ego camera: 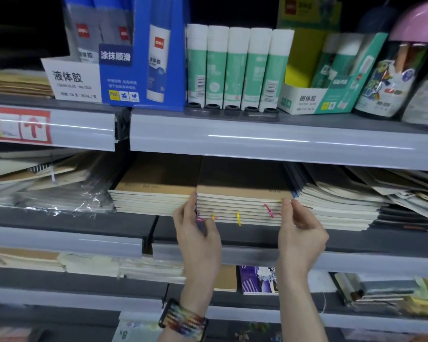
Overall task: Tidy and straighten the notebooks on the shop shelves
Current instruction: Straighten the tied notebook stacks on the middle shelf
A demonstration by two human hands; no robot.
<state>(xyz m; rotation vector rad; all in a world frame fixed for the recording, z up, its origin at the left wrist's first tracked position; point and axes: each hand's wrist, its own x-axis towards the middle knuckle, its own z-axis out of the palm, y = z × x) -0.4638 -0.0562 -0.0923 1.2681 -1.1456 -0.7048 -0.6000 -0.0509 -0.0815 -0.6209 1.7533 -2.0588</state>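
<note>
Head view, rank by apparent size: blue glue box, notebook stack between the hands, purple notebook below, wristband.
1. blue glue box, even cropped at the top.
2. notebook stack.
3. purple notebook and wristband: about alike; the wristband is nearer and the notebook partly hidden, so unranked.

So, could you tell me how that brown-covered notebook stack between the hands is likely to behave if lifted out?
The notebook stack is many thin soft-cover books, so it would probably sag or fan apart unless the left hand and right hand squeeze both ends. Solid paper, so likely heavy for its size. Pushed, loose layers may shift unevenly.
</note>
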